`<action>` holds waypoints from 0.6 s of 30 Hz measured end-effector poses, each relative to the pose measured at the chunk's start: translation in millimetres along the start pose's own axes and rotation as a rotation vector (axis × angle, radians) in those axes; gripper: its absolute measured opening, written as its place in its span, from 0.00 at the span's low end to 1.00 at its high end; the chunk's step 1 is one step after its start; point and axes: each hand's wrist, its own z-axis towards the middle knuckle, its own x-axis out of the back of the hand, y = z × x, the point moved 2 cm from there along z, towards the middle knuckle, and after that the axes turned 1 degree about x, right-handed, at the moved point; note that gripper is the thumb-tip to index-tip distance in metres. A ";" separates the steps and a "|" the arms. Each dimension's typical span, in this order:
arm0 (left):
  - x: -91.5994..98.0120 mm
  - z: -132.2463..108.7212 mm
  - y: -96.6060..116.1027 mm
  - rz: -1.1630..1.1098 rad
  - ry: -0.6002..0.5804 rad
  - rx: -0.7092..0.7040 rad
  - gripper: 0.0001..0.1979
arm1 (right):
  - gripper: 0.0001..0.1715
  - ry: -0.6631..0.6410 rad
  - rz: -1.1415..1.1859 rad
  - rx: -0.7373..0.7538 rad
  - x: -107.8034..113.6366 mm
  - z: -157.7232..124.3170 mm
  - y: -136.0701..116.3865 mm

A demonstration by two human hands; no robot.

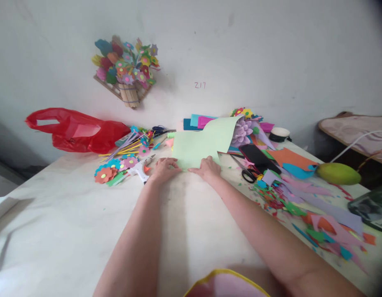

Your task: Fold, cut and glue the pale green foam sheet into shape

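A: Where is the pale green, thin flexible sheet (195,146)?

B: On the white-topped table (70,231), straight ahead of the person and between the two hands' far side and the wall. Most of it looks flat, but its far right part curves upward beside the layered, pale purple flower (242,133).

A: And the hands?

B: The left hand (166,168) is at the near left corner, palm down, fingers bent, thumb pointing inward. The right hand (209,168) rests on the sheet near its right side, fingers curled, its thumb stretched toward the other one. The thumbs almost meet along the near edge. Whether either hand pinches that edge or only presses it cannot be told.

A: Which step does that suggest?

B: Probably working the near edge: lining it up, or starting a fold or roll there. The sheet's right side has a step cut into it, so the shape is uneven.

A: What would the next move call for?

B: Likely even pressure from both thumbs, so the edge stays straight, and some care that the raised part doesn't snag on the flower. The white glue gun (140,170) lies just beside the left hand, and should be kept clear.
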 end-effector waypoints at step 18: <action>-7.9 2.1 -7.8 0.047 0.026 -0.093 0.07 | 0.32 0.030 -0.034 0.007 -2.2 -4.9 0.1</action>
